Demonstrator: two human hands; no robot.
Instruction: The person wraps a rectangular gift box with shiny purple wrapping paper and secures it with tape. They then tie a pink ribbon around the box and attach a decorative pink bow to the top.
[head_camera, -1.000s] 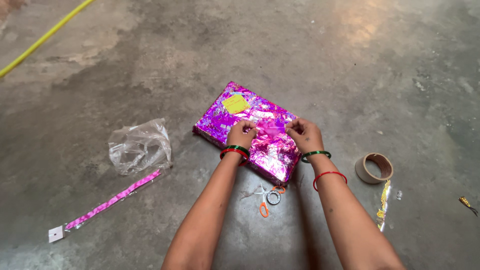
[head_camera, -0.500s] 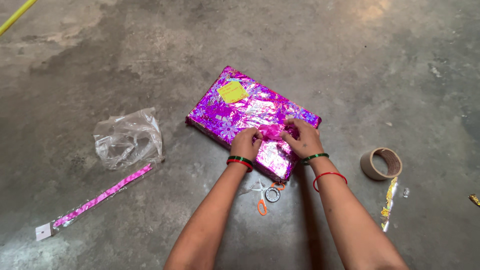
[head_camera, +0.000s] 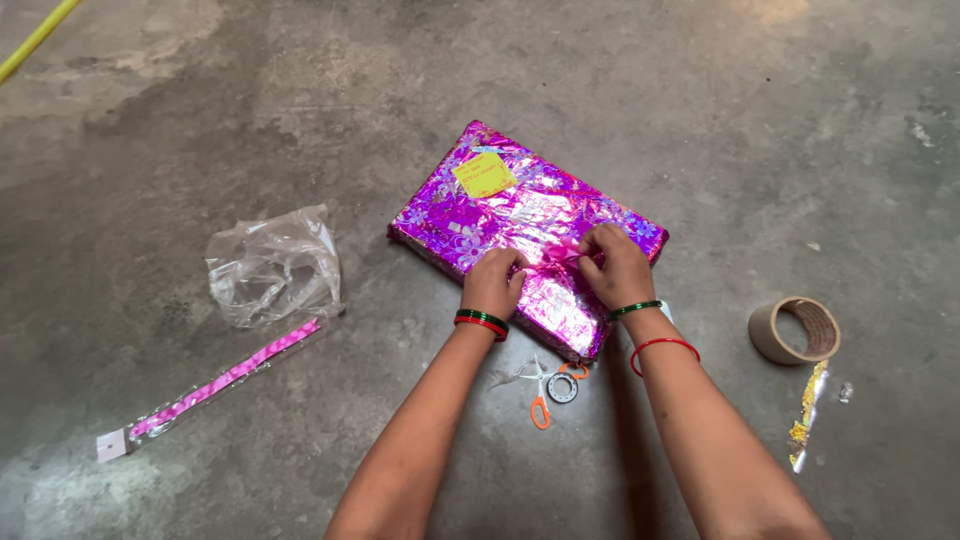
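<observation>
Soft, even daylight fills the scene, bright enough to read everything on the concrete floor (head_camera: 700, 120). A paler sheen lies across the floor at the top right. The foil-wrapped gift box (head_camera: 520, 215) throws back sharp white glints, and the crumpled clear plastic bag (head_camera: 272, 268) shines in patches. Shadows are faint and short, lying just under the forearms and the box's near edge. Focus is crisp throughout, with no motion blur; the wide lens stretches the edges slightly.

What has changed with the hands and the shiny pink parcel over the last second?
Little: both hands, the left hand and right hand, have closed in, fingers pinching the small pink ribbon bow on the shiny pink foil-wrapped parcel. The view shifted slightly. The orange-handled scissors and brown tape roll stayed put.
</observation>
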